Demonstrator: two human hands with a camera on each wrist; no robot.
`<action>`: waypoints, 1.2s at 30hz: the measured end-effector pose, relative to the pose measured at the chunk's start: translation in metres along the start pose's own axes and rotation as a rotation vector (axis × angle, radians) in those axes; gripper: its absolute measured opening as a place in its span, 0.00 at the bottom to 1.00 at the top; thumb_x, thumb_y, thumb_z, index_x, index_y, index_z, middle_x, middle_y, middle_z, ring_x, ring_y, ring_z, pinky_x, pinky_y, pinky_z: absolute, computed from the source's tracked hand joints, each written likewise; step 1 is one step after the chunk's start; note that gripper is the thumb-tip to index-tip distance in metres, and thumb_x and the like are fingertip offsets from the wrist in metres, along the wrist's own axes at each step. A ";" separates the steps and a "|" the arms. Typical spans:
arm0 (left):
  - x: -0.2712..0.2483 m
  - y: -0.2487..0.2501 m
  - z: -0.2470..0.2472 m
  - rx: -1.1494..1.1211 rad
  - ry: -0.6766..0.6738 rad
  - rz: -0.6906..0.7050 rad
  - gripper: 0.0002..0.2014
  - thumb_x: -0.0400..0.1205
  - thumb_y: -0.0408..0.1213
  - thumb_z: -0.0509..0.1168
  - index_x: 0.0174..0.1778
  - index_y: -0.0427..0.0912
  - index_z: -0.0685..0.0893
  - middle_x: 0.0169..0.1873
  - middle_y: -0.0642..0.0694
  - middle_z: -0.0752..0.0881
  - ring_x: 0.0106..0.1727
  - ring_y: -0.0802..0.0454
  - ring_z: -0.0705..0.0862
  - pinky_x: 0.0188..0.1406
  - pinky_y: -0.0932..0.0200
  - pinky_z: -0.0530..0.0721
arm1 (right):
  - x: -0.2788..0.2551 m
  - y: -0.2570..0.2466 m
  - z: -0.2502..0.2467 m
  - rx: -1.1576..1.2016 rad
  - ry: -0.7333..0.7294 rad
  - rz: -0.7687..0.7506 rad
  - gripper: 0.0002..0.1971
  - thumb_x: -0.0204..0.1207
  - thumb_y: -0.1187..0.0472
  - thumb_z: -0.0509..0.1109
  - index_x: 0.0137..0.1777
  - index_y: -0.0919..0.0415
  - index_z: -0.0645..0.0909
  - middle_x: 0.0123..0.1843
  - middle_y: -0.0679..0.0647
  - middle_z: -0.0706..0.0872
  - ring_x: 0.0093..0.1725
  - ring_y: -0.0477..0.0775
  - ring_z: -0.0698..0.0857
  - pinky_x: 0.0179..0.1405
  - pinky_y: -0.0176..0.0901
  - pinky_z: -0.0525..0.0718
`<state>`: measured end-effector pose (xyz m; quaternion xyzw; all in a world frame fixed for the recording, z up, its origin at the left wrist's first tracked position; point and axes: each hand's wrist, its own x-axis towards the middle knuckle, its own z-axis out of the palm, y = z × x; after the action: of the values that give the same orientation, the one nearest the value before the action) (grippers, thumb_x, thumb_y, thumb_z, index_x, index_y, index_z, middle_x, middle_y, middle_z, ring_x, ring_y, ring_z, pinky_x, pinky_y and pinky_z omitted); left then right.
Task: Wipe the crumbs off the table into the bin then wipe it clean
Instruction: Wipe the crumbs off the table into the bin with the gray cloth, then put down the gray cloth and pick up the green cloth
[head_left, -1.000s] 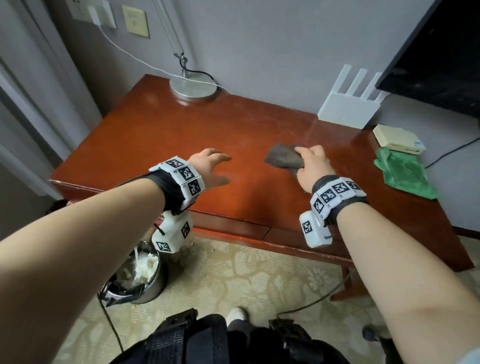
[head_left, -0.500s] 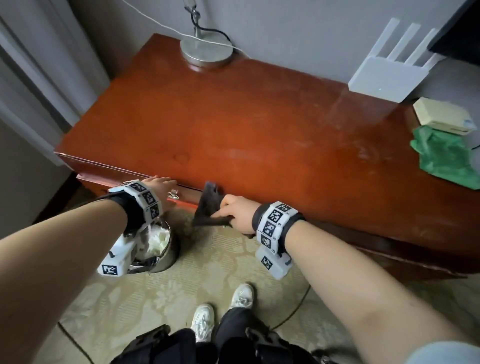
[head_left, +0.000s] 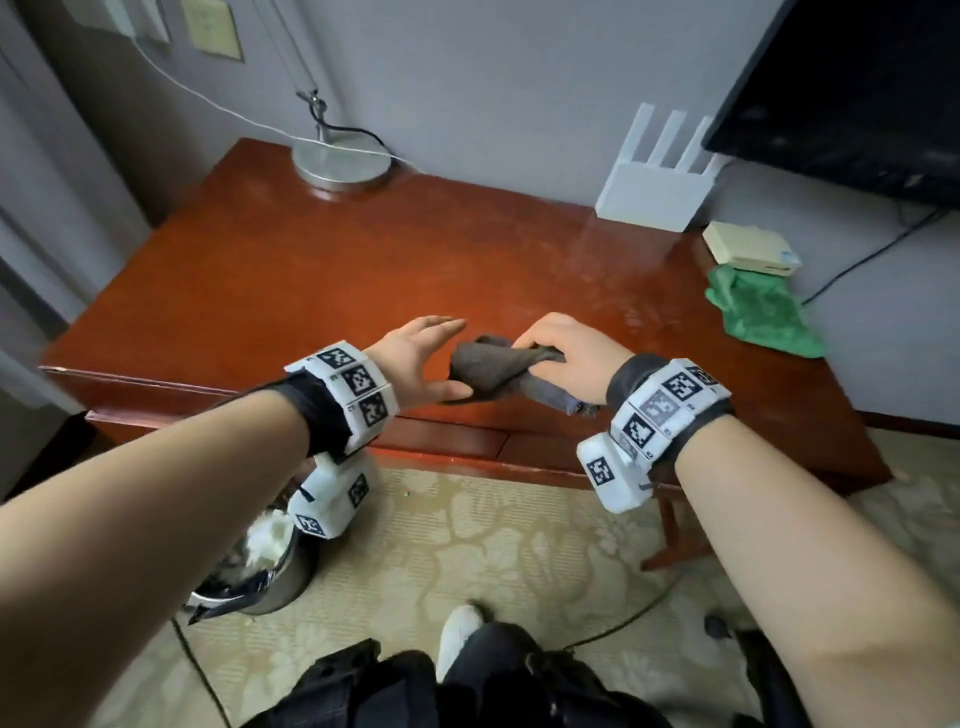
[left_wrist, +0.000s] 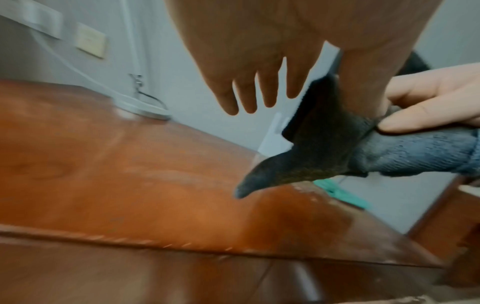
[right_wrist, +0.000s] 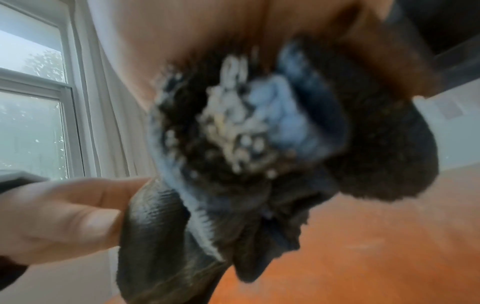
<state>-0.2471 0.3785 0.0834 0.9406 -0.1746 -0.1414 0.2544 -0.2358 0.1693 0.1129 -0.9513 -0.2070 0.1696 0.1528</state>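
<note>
While I hold both arms out over the near edge of the surface (head_left: 270, 270), I note the nearest items first: the bin (head_left: 260, 582) stands on the patterned carpet (head_left: 493, 545) below my left forearm, with white waste inside it. Above the front edge, my right hand (head_left: 566, 353) is curled around the dark cloth (head_left: 493, 366), which is bunched and lifted clear of the surface. In the right wrist view, pale crumbs (right_wrist: 239, 127) cling to the folded middle of the cloth. My left hand (head_left: 415, 364) is spread with straight fingers; its thumb lies against the left end of the cloth, and it grips nothing. Farther back on the right, a green cloth (head_left: 763, 317) lies on the surface beside a cream box (head_left: 748, 249). At the rear edge, a white router (head_left: 654, 192) stands against the wall, and a round metal lamp base (head_left: 340, 161) sits in the far left corner. A dark screen (head_left: 852, 88) hangs at upper right.
</note>
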 end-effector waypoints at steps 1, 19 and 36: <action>0.008 0.016 -0.001 0.012 0.009 0.052 0.34 0.78 0.44 0.69 0.79 0.44 0.64 0.74 0.43 0.68 0.76 0.49 0.66 0.71 0.61 0.63 | -0.010 0.003 -0.007 -0.006 0.013 0.010 0.14 0.82 0.63 0.59 0.62 0.56 0.81 0.60 0.51 0.74 0.56 0.51 0.76 0.57 0.39 0.72; 0.193 0.276 0.114 -0.233 -0.148 0.109 0.05 0.82 0.42 0.64 0.48 0.47 0.76 0.38 0.52 0.80 0.45 0.53 0.79 0.45 0.61 0.73 | -0.154 0.293 -0.096 0.276 0.245 0.279 0.13 0.78 0.65 0.67 0.62 0.63 0.79 0.57 0.53 0.85 0.54 0.46 0.81 0.49 0.21 0.72; 0.337 0.340 0.236 -0.180 -0.182 -0.209 0.22 0.81 0.42 0.65 0.71 0.44 0.75 0.64 0.41 0.80 0.62 0.43 0.81 0.62 0.51 0.80 | -0.108 0.494 -0.069 0.095 0.132 0.573 0.17 0.81 0.61 0.62 0.69 0.57 0.76 0.71 0.58 0.73 0.66 0.60 0.78 0.69 0.50 0.75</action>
<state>-0.1147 -0.1329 0.0070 0.9105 -0.0847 -0.2667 0.3045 -0.1325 -0.3228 0.0245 -0.9718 0.0883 0.1532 0.1562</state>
